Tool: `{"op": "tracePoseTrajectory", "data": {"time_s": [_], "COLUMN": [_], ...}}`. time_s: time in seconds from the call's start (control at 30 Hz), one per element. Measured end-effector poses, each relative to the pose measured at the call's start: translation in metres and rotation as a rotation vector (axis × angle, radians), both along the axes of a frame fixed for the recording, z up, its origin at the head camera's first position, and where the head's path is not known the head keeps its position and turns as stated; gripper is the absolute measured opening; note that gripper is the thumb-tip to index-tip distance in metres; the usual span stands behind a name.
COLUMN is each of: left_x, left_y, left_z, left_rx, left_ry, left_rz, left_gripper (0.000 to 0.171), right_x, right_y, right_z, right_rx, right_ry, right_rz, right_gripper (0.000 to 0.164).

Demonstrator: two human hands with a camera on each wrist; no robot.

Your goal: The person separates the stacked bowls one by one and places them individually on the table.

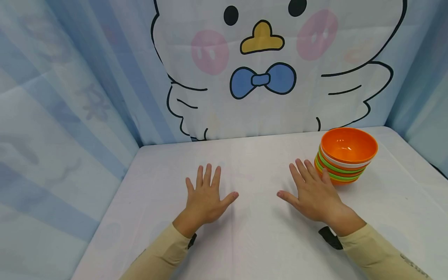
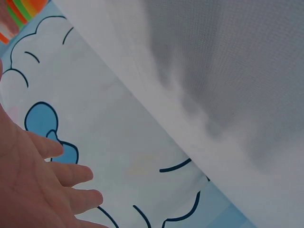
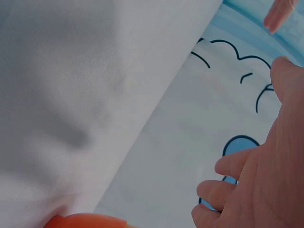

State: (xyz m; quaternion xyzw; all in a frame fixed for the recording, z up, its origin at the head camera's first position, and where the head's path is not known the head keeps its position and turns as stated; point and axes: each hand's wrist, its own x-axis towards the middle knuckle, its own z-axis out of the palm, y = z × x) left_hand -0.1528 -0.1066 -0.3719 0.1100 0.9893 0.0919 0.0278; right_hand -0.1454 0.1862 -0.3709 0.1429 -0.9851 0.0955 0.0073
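Observation:
In the head view my left hand [image 1: 205, 200] hovers over the middle-left of the table, palm down with fingers spread and nothing held. My right hand [image 1: 316, 196] is spread in the same way on the other side. Just beyond its fingers, at the back right, stands a stack of bowls [image 1: 348, 146] in orange, white, green and yellow, with an orange one on top. Whether the right fingertips touch the stack cannot be told from the head view. In the right wrist view an orange bowl [image 3: 88, 221] shows only at the bottom edge.
A white cloth covers the table [image 1: 252, 241]. Behind it hangs a curtain [image 1: 260, 112] with a cartoon bird and blue bow tie, and blue-and-white curtains [image 1: 52, 155] close off the sides. Dark straps [image 1: 330, 238] sit under the wrists.

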Motion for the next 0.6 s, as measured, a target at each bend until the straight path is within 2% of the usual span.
{"op": "tracePoseTrajectory", "data": {"time_s": [0.4, 0.6], "left_x": [-0.0004, -0.0001], "left_y": [0.0032, 0.0045], "left_z": [-0.0014, -0.001], "left_rx": [0.019, 0.041], "left_ry": [0.001, -0.001], "left_rz": [-0.005, -0.013], "left_gripper": [0.093, 0.095], "right_x": [0.0019, 0.0051], "right_y": [0.0028, 0.0075], "right_z": [0.0022, 0.0063], "right_rx": [-0.01, -0.07], "right_ry": [-0.012, 0.013], "right_rz": [-0.007, 0.012], "right_gripper": [0.099, 0.101]}}
